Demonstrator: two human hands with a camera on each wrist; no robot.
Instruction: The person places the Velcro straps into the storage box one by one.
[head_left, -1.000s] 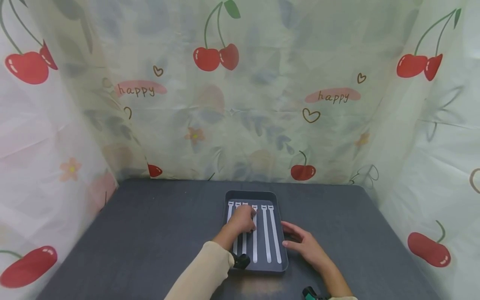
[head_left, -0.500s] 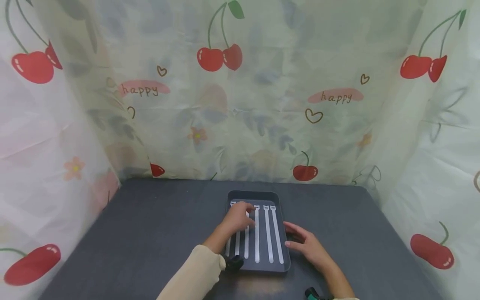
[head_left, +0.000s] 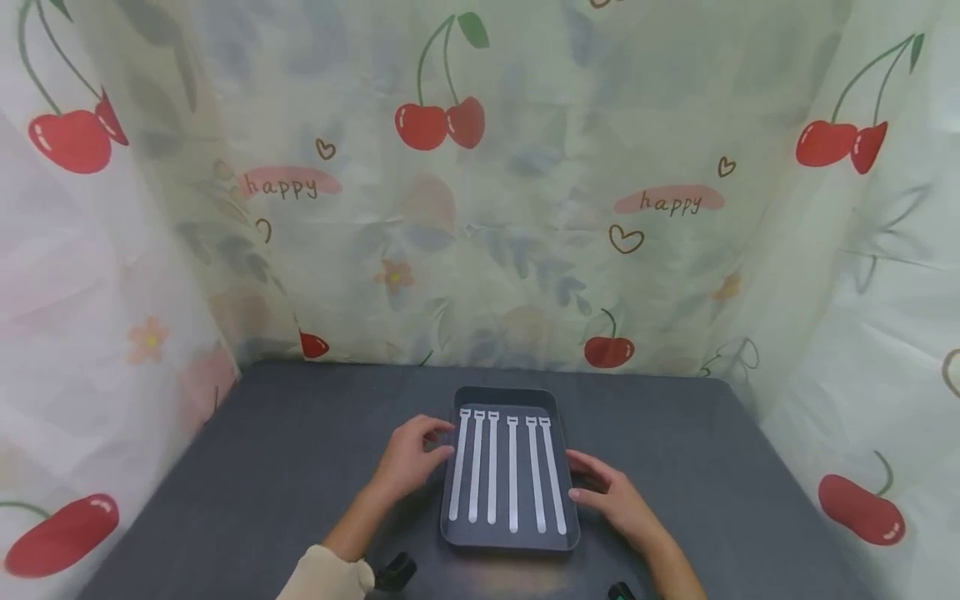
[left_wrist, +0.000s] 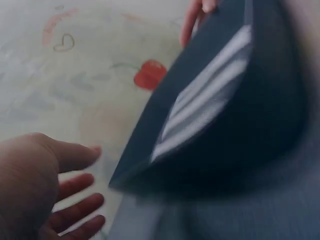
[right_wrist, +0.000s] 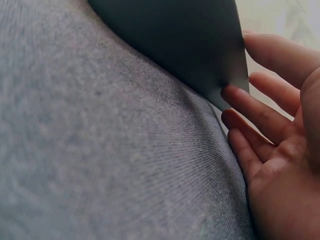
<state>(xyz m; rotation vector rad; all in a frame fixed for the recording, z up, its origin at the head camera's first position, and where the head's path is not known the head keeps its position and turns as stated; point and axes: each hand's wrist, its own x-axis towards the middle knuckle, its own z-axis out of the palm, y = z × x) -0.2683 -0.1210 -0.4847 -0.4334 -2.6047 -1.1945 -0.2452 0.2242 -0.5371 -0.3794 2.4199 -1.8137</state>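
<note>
Six-sided view aside, a dark grey rectangular tray (head_left: 510, 397) lies on the table with several white strap-like cable ties (head_left: 513, 475) laid lengthwise in it, their slotted heads toward the back. Just off the tray's left side is my left hand (head_left: 408, 457), fingers relaxed and holding nothing; the left wrist view shows a gap between that hand (left_wrist: 35, 185) and the tray (left_wrist: 270, 100). At the right side, my right hand (head_left: 615, 493) rests with loosely bent fingers. Its fingertips touch the tray's outer wall (right_wrist: 175, 40) in the right wrist view.
A dark grey cloth-covered table (head_left: 322, 433) spreads around the tray. Behind and on both sides hang pale curtains (head_left: 517, 183) printed with cherries. Dark wrist-worn devices, such as the left one (head_left: 396, 572), sit below the hands.
My left hand has drawn back leftward from over the straps to outside the tray, uncovering the left straps. The right hand stays at the tray's right side.
</note>
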